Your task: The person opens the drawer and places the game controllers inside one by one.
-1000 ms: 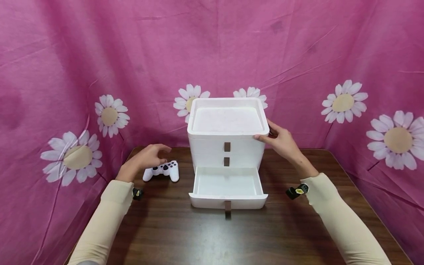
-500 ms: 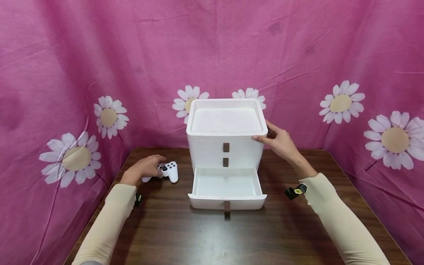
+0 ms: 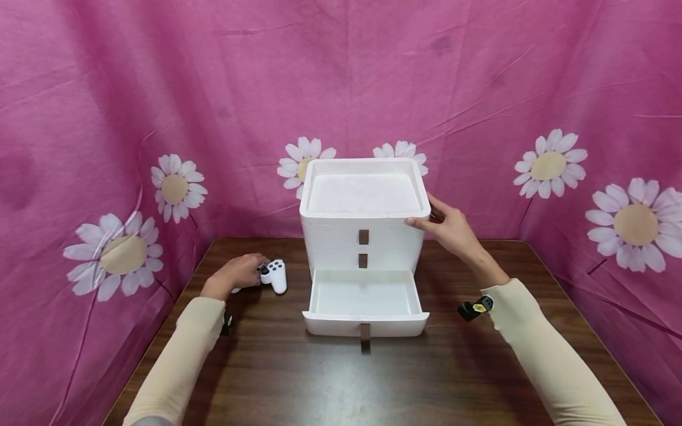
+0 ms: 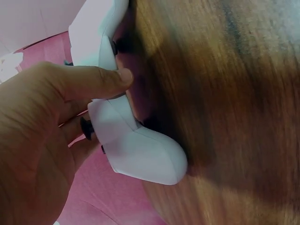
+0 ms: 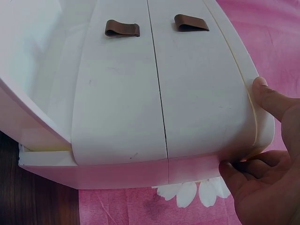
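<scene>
A white game controller lies on the left part of the table, its left half hidden behind my left hand. In the left wrist view the thumb lies over the middle of the controller and the fingers reach round its far side, pinching it. A white drawer unit stands in the middle, its bottom drawer pulled out with nothing in it. My right hand grips the unit's top right corner; in the right wrist view the thumb presses the front edge and the fingers rest along the side.
Brown tabs mark the two closed upper drawers. The unit's top is a shallow rimmed tray. Behind the dark wooden table hangs a pink curtain with white daisies.
My left hand has come down from above the controller and taken hold of its left part. The right hand has stayed on the drawer unit's corner.
</scene>
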`<action>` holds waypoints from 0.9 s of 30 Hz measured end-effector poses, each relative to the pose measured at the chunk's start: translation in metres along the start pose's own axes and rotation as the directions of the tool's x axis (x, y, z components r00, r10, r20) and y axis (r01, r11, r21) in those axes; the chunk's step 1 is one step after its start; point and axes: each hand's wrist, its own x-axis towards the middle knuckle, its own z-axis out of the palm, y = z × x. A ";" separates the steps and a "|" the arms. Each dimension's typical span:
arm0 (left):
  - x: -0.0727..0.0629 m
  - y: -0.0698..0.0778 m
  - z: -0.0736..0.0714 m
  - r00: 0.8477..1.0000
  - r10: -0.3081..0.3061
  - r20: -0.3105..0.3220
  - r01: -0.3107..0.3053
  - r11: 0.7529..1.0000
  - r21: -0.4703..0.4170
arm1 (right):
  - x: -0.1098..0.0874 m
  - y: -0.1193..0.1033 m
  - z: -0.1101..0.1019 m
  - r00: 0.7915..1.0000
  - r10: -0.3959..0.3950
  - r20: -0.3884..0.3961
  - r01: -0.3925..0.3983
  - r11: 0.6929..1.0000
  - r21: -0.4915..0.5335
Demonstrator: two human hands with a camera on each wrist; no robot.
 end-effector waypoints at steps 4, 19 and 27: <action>0.000 -0.001 0.001 1.000 0.003 -0.012 -0.003 1.000 0.008 | 0.000 0.000 0.000 1.000 0.003 -0.004 -0.003 1.000 0.002; 0.000 -0.004 0.004 1.000 0.006 -0.027 -0.008 0.997 -0.073 | -0.001 0.002 0.001 1.000 0.016 -0.014 -0.016 1.000 0.016; -0.005 -0.003 0.003 0.999 -0.016 -0.034 0.012 0.992 -0.122 | 0.000 0.002 0.001 1.000 0.018 -0.014 -0.018 1.000 0.018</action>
